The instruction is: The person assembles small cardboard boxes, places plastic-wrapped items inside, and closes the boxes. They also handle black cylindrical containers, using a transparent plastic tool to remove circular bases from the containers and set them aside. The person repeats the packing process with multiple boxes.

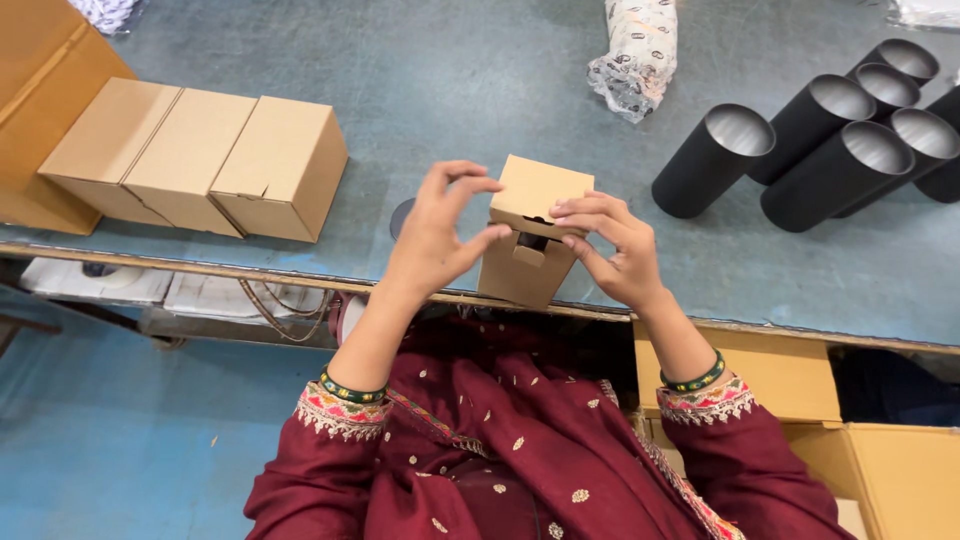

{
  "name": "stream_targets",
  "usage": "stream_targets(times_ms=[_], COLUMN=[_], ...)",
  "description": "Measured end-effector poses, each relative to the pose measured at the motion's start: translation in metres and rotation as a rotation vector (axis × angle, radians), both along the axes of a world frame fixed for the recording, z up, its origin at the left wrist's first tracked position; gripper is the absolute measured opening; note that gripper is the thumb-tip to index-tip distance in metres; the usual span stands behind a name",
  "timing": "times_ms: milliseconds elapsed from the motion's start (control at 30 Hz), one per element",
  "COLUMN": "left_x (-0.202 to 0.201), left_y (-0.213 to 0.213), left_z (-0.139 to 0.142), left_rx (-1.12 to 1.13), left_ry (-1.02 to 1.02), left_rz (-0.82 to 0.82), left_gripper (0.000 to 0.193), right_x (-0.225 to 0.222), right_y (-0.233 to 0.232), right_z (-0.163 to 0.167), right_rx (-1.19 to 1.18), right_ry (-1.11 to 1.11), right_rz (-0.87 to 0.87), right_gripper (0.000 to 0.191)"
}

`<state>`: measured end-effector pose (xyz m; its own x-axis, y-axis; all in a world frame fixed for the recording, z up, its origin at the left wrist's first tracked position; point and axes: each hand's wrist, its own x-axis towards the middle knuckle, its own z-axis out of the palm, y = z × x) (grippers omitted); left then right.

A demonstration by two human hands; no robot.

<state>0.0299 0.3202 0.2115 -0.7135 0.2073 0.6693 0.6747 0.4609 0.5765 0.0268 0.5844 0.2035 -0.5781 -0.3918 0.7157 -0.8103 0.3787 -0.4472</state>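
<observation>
Small cardboard box (530, 232) upright at near edge of counter (480, 90), between both hands. Right hand (610, 250) pinches top flap edge, fingertips on box. Left hand (440, 235) just beside box, fingers spread and curled, thumb tip near its side. Box plain brown, matte, square-cornered; dark item visible in flap gap. Black tubes (830, 140) with shiny insides lie far right; three closed cardboard boxes (200, 155) left.
</observation>
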Motion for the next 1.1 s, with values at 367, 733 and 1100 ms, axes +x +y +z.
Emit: stream_targets(times_ms=[367, 733, 1100], left_x=[-0.009, 0.008, 0.007], left_y=[0.008, 0.027, 0.029], left_z=[-0.032, -0.047, -0.047], left_rx=[0.062, 0.214, 0.254], left_ry=[-0.111, -0.135, -0.132], left_rz=[-0.175, -0.077, -0.081], left_gripper=[0.020, 0.015, 0.015], right_x=[0.005, 0.019, 0.023], right_y=[-0.001, -0.030, -0.043], right_z=[-0.017, -0.044, -0.037], right_rx=[0.049, -0.008, -0.081], right_ry=[0.070, 0.142, -0.047], right_rz=[-0.031, -0.196, -0.268], right_gripper=[0.014, 0.041, 0.027])
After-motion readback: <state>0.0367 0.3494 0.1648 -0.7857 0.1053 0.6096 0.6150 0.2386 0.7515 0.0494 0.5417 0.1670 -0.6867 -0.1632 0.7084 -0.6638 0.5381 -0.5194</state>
